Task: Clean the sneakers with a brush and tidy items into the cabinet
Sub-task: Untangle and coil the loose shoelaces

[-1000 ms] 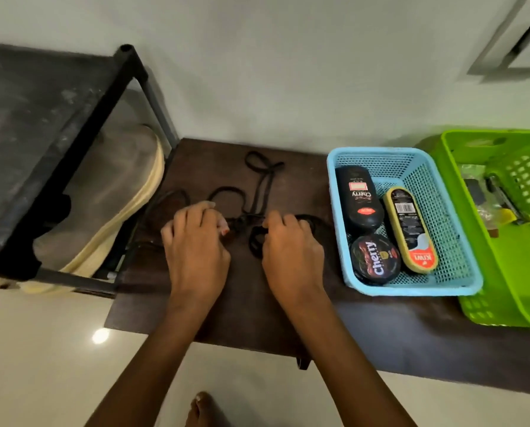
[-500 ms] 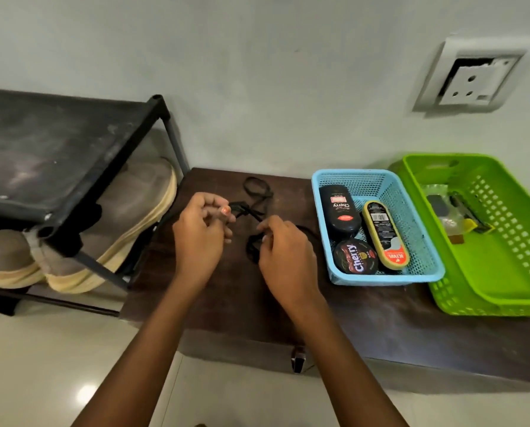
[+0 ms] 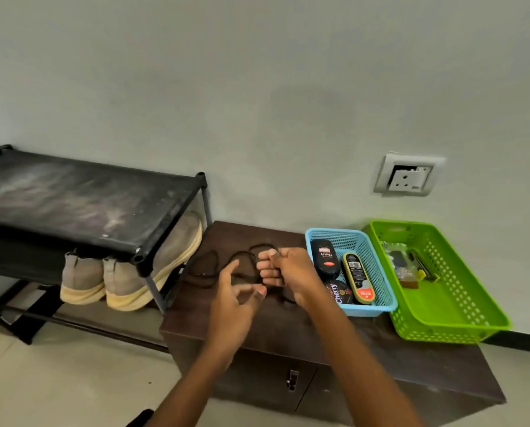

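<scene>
Pale glossy floor tiles [image 3: 57,383] run under me, and my two bare forearms reach forward over a low dark brown wooden cabinet [image 3: 288,331] whose door front shows a small metal latch [image 3: 292,380]. My left hand [image 3: 232,300] hangs just above the cabinet top with the fingers loosely spread and curled, gripping nothing. My right hand [image 3: 291,274] is raised a little beyond it, curled into a loose fist, and the thin black shoelaces [image 3: 208,268] appear to run into that fist, though I cannot tell how firmly I pinch them; the rest of the laces lies in loops on the cabinet top to the left of my fingers. Just right of my right hand sits a light blue plastic mesh basket [image 3: 377,272] holding shoe polish containers, and beside it a larger lime green perforated plastic basket [image 3: 460,303] with small items at its far end. To the left, a black metal-framed shoe rack [image 3: 82,204] stands beside the cabinet, with a pair of beige sneakers with cream soles [image 3: 128,278] on its lower shelf. Behind everything rises a plain grey-white wall [image 3: 257,87] with a white electrical socket [image 3: 406,177].
</scene>
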`<control>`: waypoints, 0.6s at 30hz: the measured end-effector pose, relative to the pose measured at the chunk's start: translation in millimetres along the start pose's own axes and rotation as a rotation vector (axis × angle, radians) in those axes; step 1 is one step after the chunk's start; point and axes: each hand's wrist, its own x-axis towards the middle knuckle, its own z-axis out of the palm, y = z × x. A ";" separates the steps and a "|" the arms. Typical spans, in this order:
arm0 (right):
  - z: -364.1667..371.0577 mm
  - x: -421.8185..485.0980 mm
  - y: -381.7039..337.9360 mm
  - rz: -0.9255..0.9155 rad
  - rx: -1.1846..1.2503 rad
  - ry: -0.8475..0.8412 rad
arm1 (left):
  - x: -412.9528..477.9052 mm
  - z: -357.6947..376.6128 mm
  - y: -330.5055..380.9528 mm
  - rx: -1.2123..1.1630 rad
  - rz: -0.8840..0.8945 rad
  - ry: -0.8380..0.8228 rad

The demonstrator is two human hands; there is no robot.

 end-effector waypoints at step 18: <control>16.7 1.0 -250.9 -0.668 -0.499 0.244 | 33.1 -20.8 8.2 -0.183 -0.040 0.108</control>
